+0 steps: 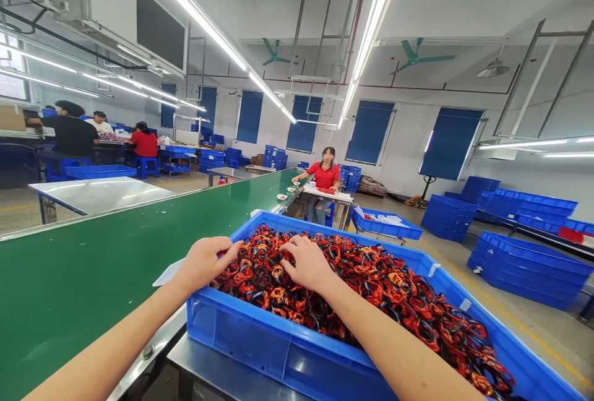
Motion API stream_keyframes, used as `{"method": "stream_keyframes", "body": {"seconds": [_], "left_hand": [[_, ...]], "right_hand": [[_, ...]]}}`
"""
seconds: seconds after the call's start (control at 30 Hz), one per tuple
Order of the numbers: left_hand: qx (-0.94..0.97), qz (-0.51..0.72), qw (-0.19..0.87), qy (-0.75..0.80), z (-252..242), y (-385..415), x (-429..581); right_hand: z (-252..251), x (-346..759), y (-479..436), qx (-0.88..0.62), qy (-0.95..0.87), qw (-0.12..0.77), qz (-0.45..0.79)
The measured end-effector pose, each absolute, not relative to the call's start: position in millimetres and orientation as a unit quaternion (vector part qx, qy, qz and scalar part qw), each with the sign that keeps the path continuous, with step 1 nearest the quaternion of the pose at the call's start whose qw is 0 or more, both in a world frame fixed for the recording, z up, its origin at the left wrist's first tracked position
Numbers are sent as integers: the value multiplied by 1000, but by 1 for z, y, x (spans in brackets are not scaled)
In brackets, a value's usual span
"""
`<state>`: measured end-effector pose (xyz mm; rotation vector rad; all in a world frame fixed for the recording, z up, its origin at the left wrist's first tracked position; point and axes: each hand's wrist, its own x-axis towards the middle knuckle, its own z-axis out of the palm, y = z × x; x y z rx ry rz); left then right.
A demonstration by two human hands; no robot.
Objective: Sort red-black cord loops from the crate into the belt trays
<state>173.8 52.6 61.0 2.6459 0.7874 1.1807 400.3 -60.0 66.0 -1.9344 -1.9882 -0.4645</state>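
A blue plastic crate point(260, 342) stands in front of me, filled with several red, orange and black ring-shaped wire coils point(394, 289). My left hand point(204, 262) rests on the near left of the pile, fingers curled down into the coils. My right hand point(306, 262) lies palm down on the pile beside it, fingers bent and pinching at coils near the middle. Whether either hand has lifted a coil is hidden by the fingers.
A green conveyor belt point(93, 265) runs along my left. A person in a red shirt point(323, 181) sits at its far end. More people point(69, 132) work at tables far left. Stacked blue crates point(524, 258) fill the floor to the right.
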Motion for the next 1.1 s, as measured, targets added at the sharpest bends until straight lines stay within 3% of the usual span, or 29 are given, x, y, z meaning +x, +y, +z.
{"method": "stream_keyframes", "body": {"seconds": [0.13,0.23,0.5,0.83,0.93,1.1], "left_hand": [[758,495,235,354,65,74,151],[529,589,404,458,66,100,122],[414,483,532,559,16,130,70],[554,324,491,589,23,121,63],[619,299,431,584,35,112,69],[747,366,268,486,57,84,111]], "right_hand": [[65,401,-59,-675,-700,162,-168],[64,403,-58,-671,-705,158,-166],[59,409,-55,-660,-717,159,-157],[61,407,-57,-664,-715,149,-159],[61,407,-58,-664,-715,149,-161],[62,407,-58,-662,-715,155,-163]]}}
